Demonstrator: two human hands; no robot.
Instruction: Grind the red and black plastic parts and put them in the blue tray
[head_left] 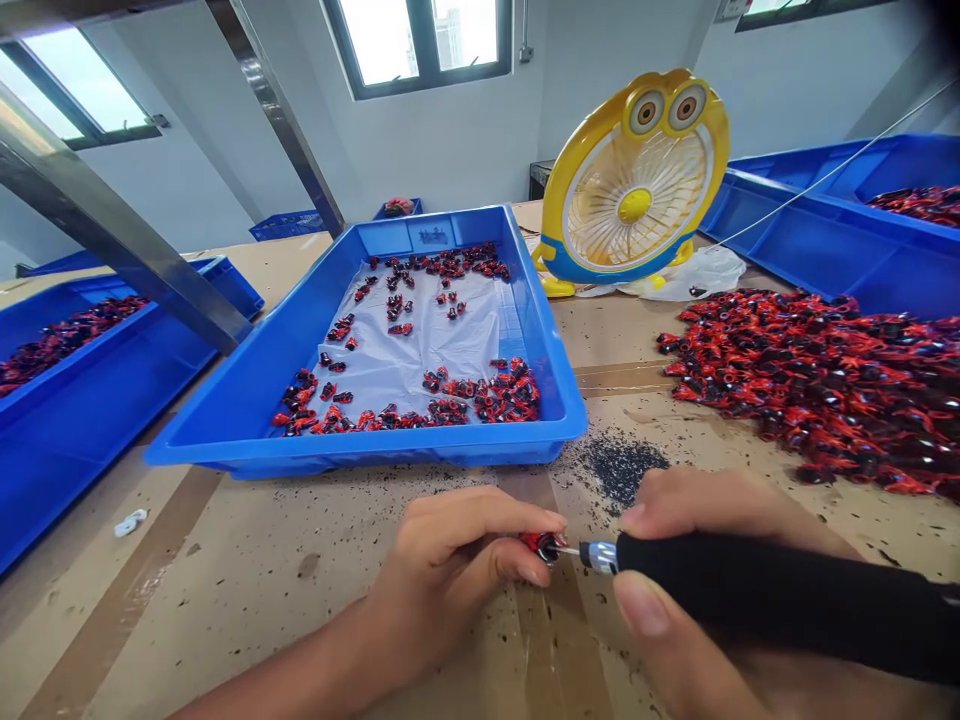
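Between the thumb and fingers of my left hand (pixel 472 555) is a small red and black plastic part (pixel 541 545), its dark open end turned to the right. My right hand (pixel 697 590) is wrapped round a black-sleeved handheld rotary tool (pixel 750 590) with a silver collar. The tool's thin metal bit points left and meets the open end of the part; how deep it goes I cannot make out. Just beyond my hands stands a blue tray (pixel 375 462) lined with a pale plastic sheet, with many similar parts lying in it.
A large heap of red and black parts (pixel 825 390) lies at the right. Black shavings (pixel 622 465) are scattered on the cardboard-covered table (pixel 300 570). A yellow fan (pixel 636 190) stands behind. More blue trays (pixel 105 380) flank the sides, and a metal post (pixel 135 220) slants at left.
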